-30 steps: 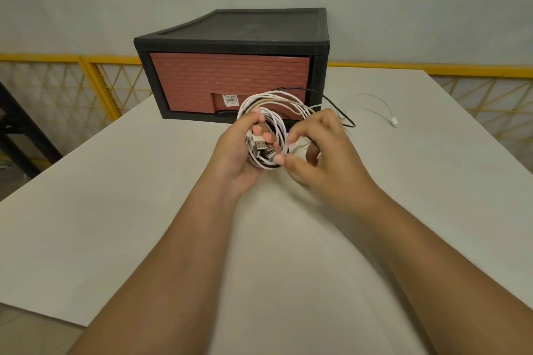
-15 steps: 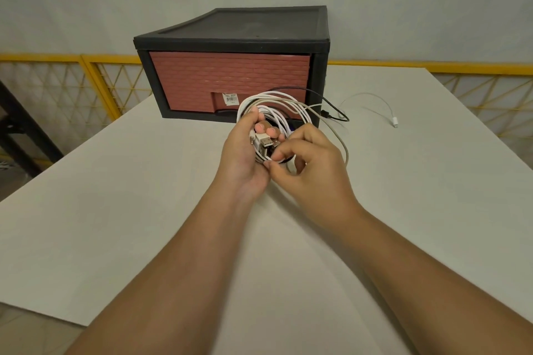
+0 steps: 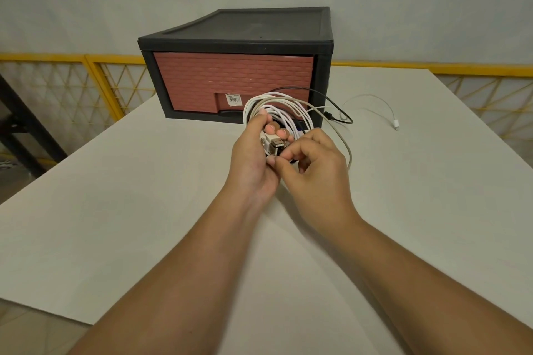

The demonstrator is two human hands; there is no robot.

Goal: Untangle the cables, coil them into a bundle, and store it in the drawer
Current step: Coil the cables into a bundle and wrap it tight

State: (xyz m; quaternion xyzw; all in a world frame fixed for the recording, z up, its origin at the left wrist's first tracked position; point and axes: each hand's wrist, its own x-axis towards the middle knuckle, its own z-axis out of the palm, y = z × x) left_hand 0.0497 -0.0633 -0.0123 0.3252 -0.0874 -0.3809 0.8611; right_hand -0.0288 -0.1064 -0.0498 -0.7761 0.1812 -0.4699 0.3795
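Holding the coil (image 3: 277,112) of cables in the middle of the frame, the left hand (image 3: 253,158) is closed around it, thumb on top and fingers curled under. The loops are mostly white and stand up above the hand. A white plug (image 3: 274,143) pokes out between the fingers.

The right hand (image 3: 314,164) is just beside the left, touching it. Its thumb and first finger are pinched together at the bottom of the coil, but I cannot tell just which cable they pinch. A grey cable (image 3: 344,147) loops around the far side of this hand.

A black cable (image 3: 331,104) sticks out from the coil to the right, and its end hangs near the box. A thin white cable (image 3: 386,106) trails off to the right, and its small plug lies on the table (image 3: 144,196).

Behind the hands, in the upper middle, sits a black box (image 3: 245,29) with a red drawer (image 3: 230,78). The drawer is shut. It has a white sticker (image 3: 234,100) by its handle.

A yellow fence (image 3: 72,78) runs behind the table.
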